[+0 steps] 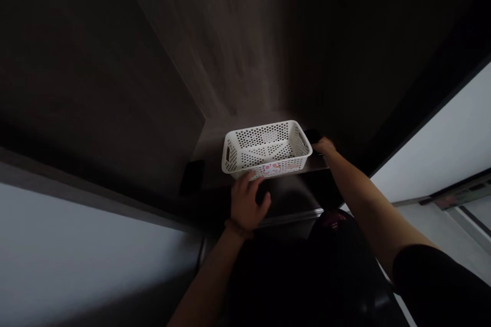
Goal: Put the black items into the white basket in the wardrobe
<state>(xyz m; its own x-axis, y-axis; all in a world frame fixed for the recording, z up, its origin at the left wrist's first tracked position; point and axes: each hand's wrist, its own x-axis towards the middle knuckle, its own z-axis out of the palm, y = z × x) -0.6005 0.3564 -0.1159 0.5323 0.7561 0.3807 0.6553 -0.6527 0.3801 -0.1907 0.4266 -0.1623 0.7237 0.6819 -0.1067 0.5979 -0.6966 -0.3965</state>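
A white perforated plastic basket (238, 169) rests on a dark wood-look shelf inside a narrow recess, with nothing visible in it. Pink and white cartoon stickers (271, 168) decorate its front wall. My left hand (247, 203) is open at the basket's front, fingers spread, fingertips close to or touching the lower front wall. Just beyond the basket's right end, my right hand (324, 146) is closed beside a black thing (312, 136). Shadow hides most of its fingers, and what they grip I cannot make out.
Dark wood panels (233, 46) enclose the recess at the back and sides. A black flat shape (192, 176) lies left of the basket. A metal strip (295, 216) runs along the lower front edge. Pale surfaces (76, 260) flank the opening. My dark-clothed legs fill the bottom.
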